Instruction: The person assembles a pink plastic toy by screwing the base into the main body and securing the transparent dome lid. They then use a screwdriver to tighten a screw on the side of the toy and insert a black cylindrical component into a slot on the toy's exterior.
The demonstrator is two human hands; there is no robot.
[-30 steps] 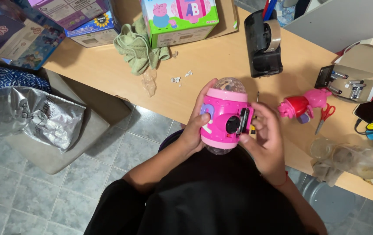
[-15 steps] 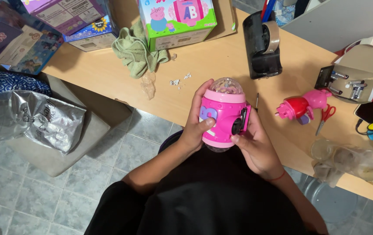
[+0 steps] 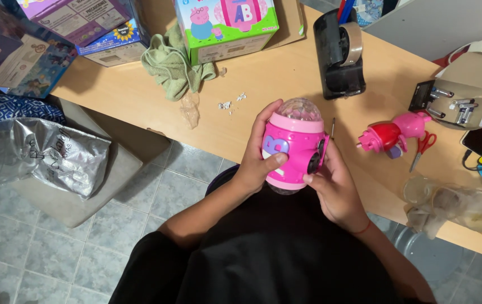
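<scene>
Both hands grip a pink plastic toy, rounded, capped by a clear faceted dome, held over the near edge of the wooden desk. Left hand wraps its side, thumb on the front; right hand cups the opposite side. Beyond the toy: glossy black tape dispenser, crumpled green cloth.

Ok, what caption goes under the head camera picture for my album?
Both hands, left hand and right hand, hold a pink toy over a wooden desk.
</scene>
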